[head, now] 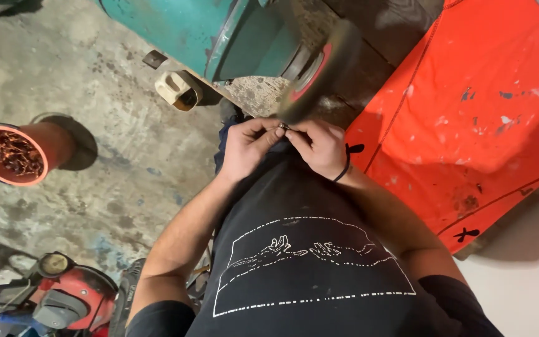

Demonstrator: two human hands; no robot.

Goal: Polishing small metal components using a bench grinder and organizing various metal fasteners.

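Observation:
My left hand (247, 148) and my right hand (320, 147) meet in front of my chest, both pinching one small metal piece (282, 127) between the fingertips. The piece sits right at the lower rim of a blurred grinding wheel (316, 68) with a red hub. The wheel is mounted on a teal machine body (210, 31). A dark band circles my right wrist. The small piece is mostly hidden by my fingers.
An orange paint-spattered sheet (469, 118) covers something at the right. On the stained concrete floor (63, 62) stand a red bucket (48, 140) of brownish scraps at the left and a small cream container (179, 89) near the machine. A red power tool (70, 293) lies at the lower left.

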